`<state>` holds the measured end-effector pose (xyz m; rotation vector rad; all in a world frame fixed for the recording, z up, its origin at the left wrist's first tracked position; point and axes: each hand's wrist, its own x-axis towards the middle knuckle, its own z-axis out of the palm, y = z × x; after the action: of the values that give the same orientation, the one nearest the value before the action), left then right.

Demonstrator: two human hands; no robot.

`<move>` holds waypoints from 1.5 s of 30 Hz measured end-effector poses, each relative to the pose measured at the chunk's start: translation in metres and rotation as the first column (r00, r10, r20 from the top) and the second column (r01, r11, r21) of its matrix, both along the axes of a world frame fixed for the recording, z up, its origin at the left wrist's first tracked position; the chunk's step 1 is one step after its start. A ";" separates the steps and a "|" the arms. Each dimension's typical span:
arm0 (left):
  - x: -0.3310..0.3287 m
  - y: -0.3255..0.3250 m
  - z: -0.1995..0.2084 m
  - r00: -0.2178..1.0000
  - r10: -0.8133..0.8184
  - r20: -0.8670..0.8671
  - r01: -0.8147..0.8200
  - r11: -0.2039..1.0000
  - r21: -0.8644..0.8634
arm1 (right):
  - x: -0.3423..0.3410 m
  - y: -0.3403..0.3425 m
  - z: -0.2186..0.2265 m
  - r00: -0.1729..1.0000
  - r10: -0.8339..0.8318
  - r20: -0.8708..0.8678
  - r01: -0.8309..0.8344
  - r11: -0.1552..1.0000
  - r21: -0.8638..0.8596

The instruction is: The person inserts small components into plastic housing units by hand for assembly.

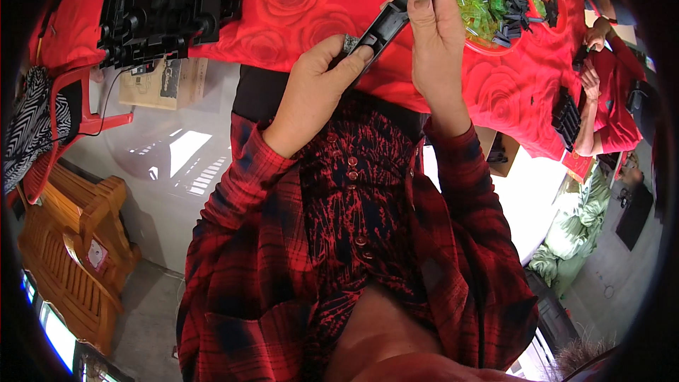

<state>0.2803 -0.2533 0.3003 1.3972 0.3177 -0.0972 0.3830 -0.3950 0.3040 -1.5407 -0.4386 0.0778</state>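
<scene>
Above the near edge of the table, a long black hollow plastic housing (pixel 386 27) slants up to the right between my two hands. My left hand (pixel 316 83) is closed on its lower end, thumb pressed along the open channel. At the upper end, my right hand (pixel 437 37) grips it with the thumb in front and the fingers behind. A small grey speckled piece (pixel 349 43) shows beside my left fingers; whether it belongs to the housing I cannot tell.
Long black plastic parts (pixel 170 1) lie stacked at the table's left. Right of my hands is a red basin (pixel 488 48) of small green and black pieces. A co-worker (pixel 614 102) handles black parts at the far right. A cardboard box (pixel 161 86) and red chair (pixel 99 122) stand left.
</scene>
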 end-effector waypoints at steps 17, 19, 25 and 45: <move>-0.009 -0.004 0.003 0.994 0.104 -0.041 -0.111 0.963 -0.247 | -0.022 -0.003 0.011 0.994 0.040 0.097 -0.034 0.998 -0.054; -0.009 -0.005 0.007 0.993 0.100 -0.057 -0.110 0.963 -0.245 | -0.026 -0.004 0.013 0.995 0.034 0.094 -0.029 0.998 -0.053; -0.005 -0.006 0.003 0.995 0.046 -0.091 -0.064 0.975 -0.214 | -0.029 -0.010 0.000 0.996 -0.044 0.082 0.049 0.997 -0.055; 0.004 0.011 -0.024 0.993 0.051 -0.103 -0.052 0.999 -0.007 | 0.011 -0.018 -0.037 0.800 0.145 0.583 0.444 0.510 -0.736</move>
<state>0.2839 -0.2422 0.2767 1.3764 0.4384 -0.1283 0.3941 -0.4130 0.2665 -2.6335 -0.8223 -0.4224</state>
